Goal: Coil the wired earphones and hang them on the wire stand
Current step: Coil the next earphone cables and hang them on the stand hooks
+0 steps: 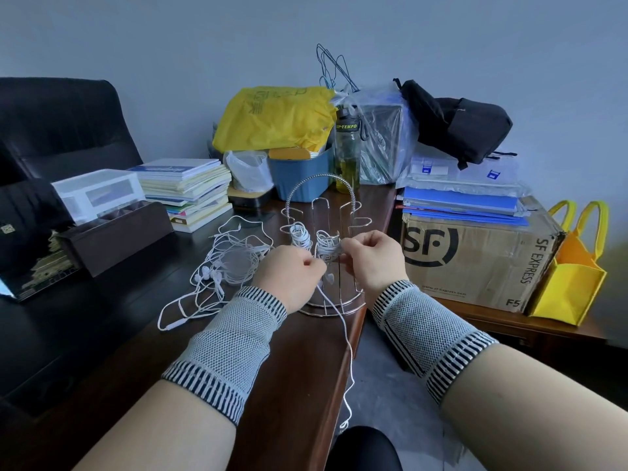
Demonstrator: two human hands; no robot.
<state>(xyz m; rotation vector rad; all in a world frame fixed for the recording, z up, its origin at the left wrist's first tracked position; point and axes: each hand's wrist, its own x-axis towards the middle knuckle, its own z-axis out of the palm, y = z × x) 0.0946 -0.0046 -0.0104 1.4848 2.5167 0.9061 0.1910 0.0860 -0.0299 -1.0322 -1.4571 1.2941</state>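
A chrome wire stand (pixel 321 212) with hooked arms stands near the desk's right edge. One coiled white earphone bundle (pixel 300 235) hangs on a left hook. Between my hands is a second white coil (pixel 327 248), in front of the stand. My right hand (pixel 372 256) pinches this coil. My left hand (pixel 293 277) grips its cable, and the loose white tail (pixel 346 338) trails down past the desk edge toward my lap. A tangle of several more white earphones (pixel 224 266) lies on the desk to the left of my hands.
Stacked books (pixel 190 188), a white plastic box (pixel 98 190) and a dark wooden organiser (pixel 115 232) sit at the left. Behind the stand are a blue bin (pixel 302 175), a bottle (pixel 347 151) and a yellow bag (pixel 275 117). An SF cardboard box (pixel 475 253) stands right.
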